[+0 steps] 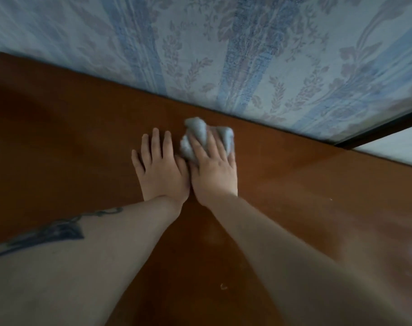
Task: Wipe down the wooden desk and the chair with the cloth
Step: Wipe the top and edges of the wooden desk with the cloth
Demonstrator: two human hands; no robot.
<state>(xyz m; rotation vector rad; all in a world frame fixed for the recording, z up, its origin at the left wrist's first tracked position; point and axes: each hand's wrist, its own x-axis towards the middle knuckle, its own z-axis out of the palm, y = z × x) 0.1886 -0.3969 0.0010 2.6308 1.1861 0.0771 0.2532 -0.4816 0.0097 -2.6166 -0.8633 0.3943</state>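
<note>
Cloth (201, 135) is a small grey bunched-up wad sitting on the wooden tabletop (294, 184) close to the patterned blue wallpaper (247, 55), with the right hand (213, 169) pressing down on it, fingers spread flat over the top rather than clenched round it. Left hand (161, 170) lies flat and released on the bare wood, touching the cloth's left side and holding nothing. Looks like the job's still mid-desk to me: a few specks show on the wood well back from the cloth, and the chair isn't in view, so can't tell about that.
</note>
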